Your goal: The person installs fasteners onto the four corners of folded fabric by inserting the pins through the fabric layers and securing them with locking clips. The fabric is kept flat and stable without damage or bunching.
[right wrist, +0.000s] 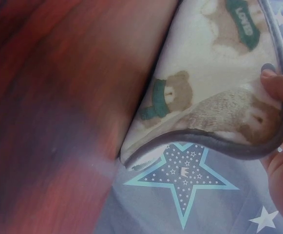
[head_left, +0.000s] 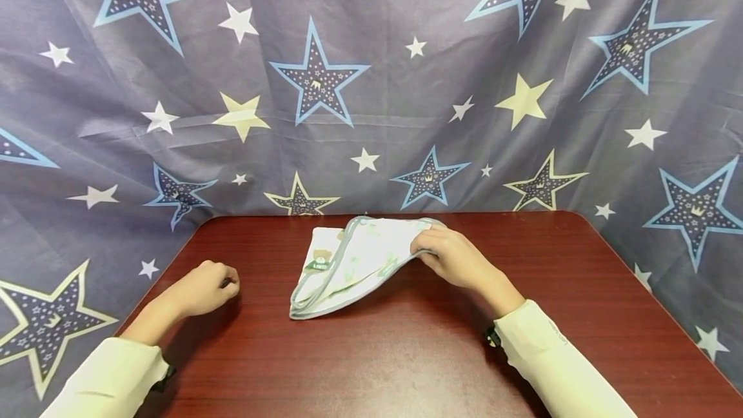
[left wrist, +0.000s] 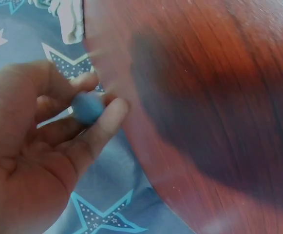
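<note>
A white cloth (head_left: 371, 253) with grey-blue edging and printed bears lies folded over itself near the far middle of the table. My right hand (head_left: 449, 253) pinches its right edge and holds that side raised off the table. In the right wrist view, the thumb (right wrist: 280, 87) lies against the edging, and bears in green show on the cloth (right wrist: 219, 58). My left hand (head_left: 203, 286) is at the table's left side, apart from the cloth, fingers loosely curled. In the left wrist view, a blurred blue patch (left wrist: 87, 107) shows among its fingers; its nature is unclear.
The dark red wooden table (head_left: 360, 366) has rounded far corners. Behind it and along its sides hangs a grey-blue curtain (head_left: 395, 128) printed with stars. Dark bands (head_left: 492, 337) show at both sleeve cuffs.
</note>
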The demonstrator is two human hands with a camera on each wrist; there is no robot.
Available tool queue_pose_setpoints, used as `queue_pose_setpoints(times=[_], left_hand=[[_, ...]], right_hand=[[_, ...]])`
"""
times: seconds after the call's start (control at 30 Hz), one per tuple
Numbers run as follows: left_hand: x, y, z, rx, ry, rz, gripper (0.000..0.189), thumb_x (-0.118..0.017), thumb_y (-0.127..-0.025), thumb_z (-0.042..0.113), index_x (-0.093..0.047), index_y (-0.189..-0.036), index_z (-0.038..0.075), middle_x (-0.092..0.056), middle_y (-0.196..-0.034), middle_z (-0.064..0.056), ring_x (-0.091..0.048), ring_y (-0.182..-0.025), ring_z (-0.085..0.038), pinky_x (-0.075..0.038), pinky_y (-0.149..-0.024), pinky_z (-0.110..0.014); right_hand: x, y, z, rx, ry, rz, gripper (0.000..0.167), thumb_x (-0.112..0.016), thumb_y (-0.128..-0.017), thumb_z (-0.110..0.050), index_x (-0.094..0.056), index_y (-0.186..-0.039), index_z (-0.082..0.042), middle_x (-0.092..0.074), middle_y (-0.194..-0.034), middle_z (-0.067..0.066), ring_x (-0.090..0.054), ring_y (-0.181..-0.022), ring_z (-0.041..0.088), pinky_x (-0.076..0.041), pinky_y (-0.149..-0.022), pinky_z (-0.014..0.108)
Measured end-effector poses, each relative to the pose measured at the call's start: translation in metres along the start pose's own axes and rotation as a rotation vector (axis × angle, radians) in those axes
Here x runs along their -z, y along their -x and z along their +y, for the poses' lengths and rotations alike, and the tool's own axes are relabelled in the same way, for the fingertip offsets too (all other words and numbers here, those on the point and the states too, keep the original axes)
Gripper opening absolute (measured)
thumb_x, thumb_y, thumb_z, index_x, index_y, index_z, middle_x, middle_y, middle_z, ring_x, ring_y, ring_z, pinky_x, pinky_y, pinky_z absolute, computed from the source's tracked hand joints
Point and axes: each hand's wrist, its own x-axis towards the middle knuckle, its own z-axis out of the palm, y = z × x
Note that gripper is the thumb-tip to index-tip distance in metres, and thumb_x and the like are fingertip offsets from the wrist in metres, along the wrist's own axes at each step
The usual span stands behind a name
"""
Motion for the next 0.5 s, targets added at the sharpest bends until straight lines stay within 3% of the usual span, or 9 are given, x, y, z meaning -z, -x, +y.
queue_pose_setpoints(times=[0.17,0.27,0.5], left_hand=[[-0.004,-0.009,0.007,0.057,0.004,0.067,0.013,-0.064,-0.082,0.006,-0.067,-0.075,0.016,-0.055,-0.065,0.010,-0.048,-0.062,-0.009,-0.043,-0.058,-0.031],[-0.006,-0.015,0.011,0.060,0.017,0.101,0.012,-0.066,-0.082,0.004,-0.068,-0.078,0.016,-0.053,-0.064,0.010,-0.047,-0.061,-0.008,-0.041,-0.057,-0.029],[-0.006,-0.030,0.029,-0.056,0.067,0.146,0.020,-0.063,-0.085,-0.004,-0.074,-0.099,0.006,-0.066,-0.085,0.001,-0.057,-0.079,-0.012,-0.049,-0.073,-0.036]], right_hand=[[0.001,0.000,0.000,-0.001,0.001,-0.002,0.022,-0.074,-0.082,0.007,-0.069,-0.091,-0.013,-0.067,-0.091,-0.005,-0.058,-0.089,0.014,-0.049,-0.081,0.031],[0.001,0.000,0.000,0.000,0.004,0.001,0.023,-0.074,-0.082,0.007,-0.068,-0.091,-0.013,-0.067,-0.091,-0.005,-0.058,-0.089,0.014,-0.049,-0.081,0.031],[0.001,0.000,0.001,-0.006,0.011,-0.009,0.022,-0.074,-0.083,0.006,-0.068,-0.091,-0.014,-0.067,-0.091,-0.006,-0.059,-0.090,0.014,-0.049,-0.082,0.031]])
